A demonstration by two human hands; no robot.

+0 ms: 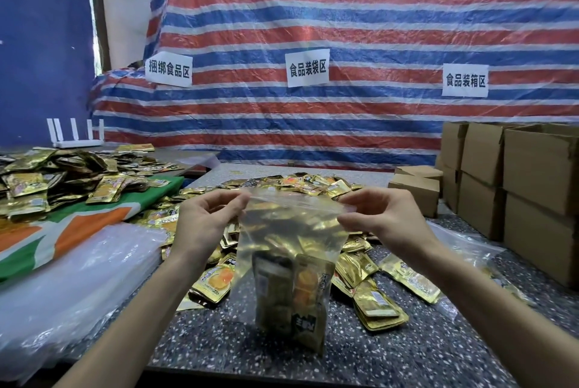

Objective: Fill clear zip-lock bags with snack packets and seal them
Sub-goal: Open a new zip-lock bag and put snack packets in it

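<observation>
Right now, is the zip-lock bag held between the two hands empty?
No: the zip-lock bag, pinched at its top edge by the left hand and right hand, has gold snack packets standing in its bottom.

Facing me: striped red-blue-white tarp (376, 11) as back wall, three paper signs (307, 68) fixed on. Blue wall (40, 42) at my left. Speckled dark tabletop (219, 340). Cardboard boxes (532, 168) stacked at my right.

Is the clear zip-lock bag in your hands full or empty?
Partly full: the clear zip-lock bag holds gold snack packets only in its lower half; left hand and right hand pinch its top.
</observation>
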